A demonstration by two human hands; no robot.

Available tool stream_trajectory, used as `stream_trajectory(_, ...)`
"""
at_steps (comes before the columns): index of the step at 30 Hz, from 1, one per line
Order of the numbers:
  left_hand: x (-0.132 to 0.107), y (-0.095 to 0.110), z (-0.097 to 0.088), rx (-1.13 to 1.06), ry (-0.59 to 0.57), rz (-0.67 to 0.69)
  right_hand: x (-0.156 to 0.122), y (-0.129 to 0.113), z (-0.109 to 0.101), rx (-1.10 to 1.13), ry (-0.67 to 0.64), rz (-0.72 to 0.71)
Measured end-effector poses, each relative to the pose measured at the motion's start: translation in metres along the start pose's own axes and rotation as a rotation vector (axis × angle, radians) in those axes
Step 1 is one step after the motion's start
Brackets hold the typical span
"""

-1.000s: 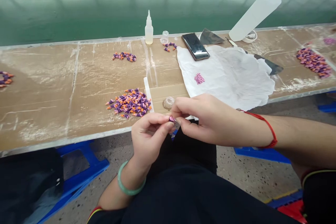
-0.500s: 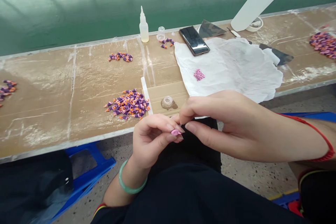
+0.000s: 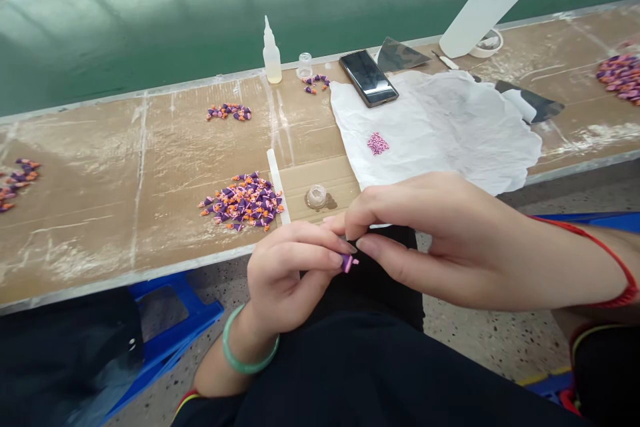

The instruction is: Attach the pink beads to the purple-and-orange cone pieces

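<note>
Between its thumb and fingers, my left hand pinches a small purple-and-pink piece, its pink end pointing right. Close beside it is my right hand, thumb and forefinger brought together; what sits between those fingertips, if anything, is too small to make out. Beyond the hands, a little clear cup rests on the cardboard with a damp patch by it. A heap of purple, pink and orange pieces lies left of a white stick. Tiny pink bits are piled on white paper.
Toward the back stand a dropper bottle and a clear cap. A phone lies on the paper's edge. Farther right are a tape roll and a tilted white bottle. A blue stool is below the table.
My left fingers have turned the small piece: its flat pink face showed before, now its purple side does. It has shifted slightly right. My right hand has barely moved.
</note>
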State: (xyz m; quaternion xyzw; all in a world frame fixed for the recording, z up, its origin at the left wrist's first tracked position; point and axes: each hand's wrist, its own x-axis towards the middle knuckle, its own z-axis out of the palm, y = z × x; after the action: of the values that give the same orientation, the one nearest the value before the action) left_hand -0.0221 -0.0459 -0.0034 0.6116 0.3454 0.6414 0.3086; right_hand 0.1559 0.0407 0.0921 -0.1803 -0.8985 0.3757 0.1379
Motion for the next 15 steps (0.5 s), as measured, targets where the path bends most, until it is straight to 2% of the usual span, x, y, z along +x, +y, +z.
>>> stream_trajectory(4,0.003,0.001,-0.004,0.158,-0.047,0.091,-0.001,0.007,-0.004,-0.004,0.000,0.044)
stream_trajectory(8,0.008,-0.003,-0.016,0.310,-0.032,0.094,-0.007,0.026,-0.007,-0.009,0.054,0.128)
stream_trajectory(11,0.011,-0.010,-0.040,0.536,-0.039,0.061,-0.017,0.046,-0.009,-0.037,0.141,0.211)
stream_trajectory(15,0.019,-0.021,-0.086,0.853,-0.093,-0.077,-0.031,0.070,-0.008,-0.087,0.228,0.421)
